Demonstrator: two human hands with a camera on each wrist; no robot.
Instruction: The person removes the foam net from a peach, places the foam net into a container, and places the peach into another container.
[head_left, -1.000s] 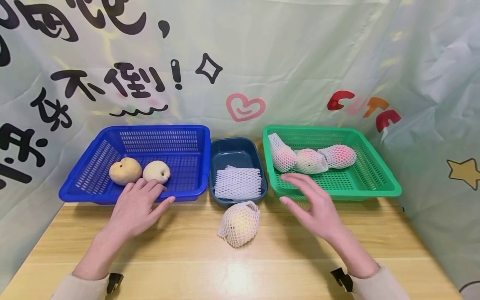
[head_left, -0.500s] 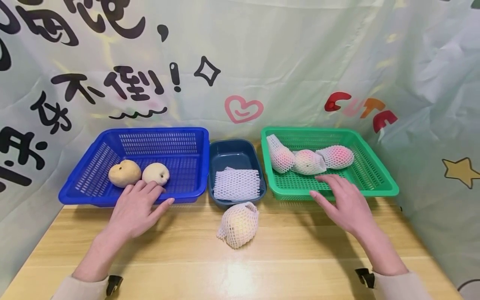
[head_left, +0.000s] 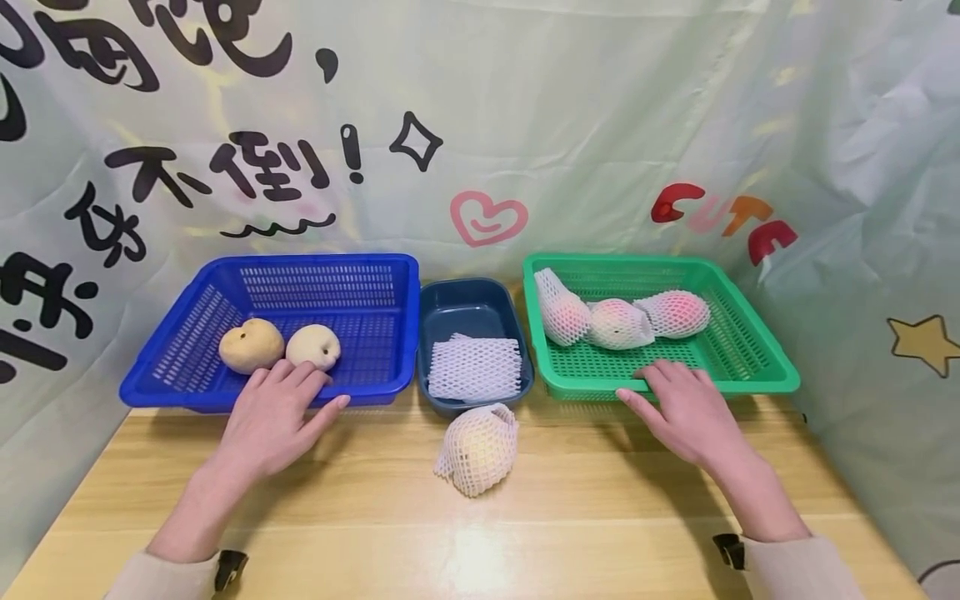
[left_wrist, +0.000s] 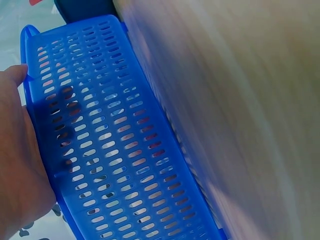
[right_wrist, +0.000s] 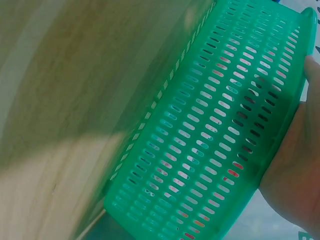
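Note:
My left hand (head_left: 273, 417) rests on the front rim of the blue basket (head_left: 375, 387), fingers draped over it beside a pale round fruit (head_left: 311, 344). A yellowish round fruit (head_left: 251, 345) lies left of that one. On the right, my right hand (head_left: 686, 414) lies over the front rim of the green basket (head_left: 750, 386), its thumb along the outside. Inside are three pinkish fruits in white foam nets, including one netted fruit (head_left: 677, 314) at the right. The wrist views show the hands at the blue (left_wrist: 110, 125) and green basket walls (right_wrist: 200, 135); their fingertips are hidden there.
Between the baskets stands a dark blue tray (head_left: 465, 292) with white foam nets (head_left: 476, 367) in it. A netted yellowish fruit (head_left: 480, 450) lies on the wooden table (head_left: 375, 533) just before the tray. A printed cloth (head_left: 600, 125) hangs behind.
My right hand has moved right from over the green basket's left front and come down onto its front rim. The left hand stays on the blue rim. The fruits stay put.

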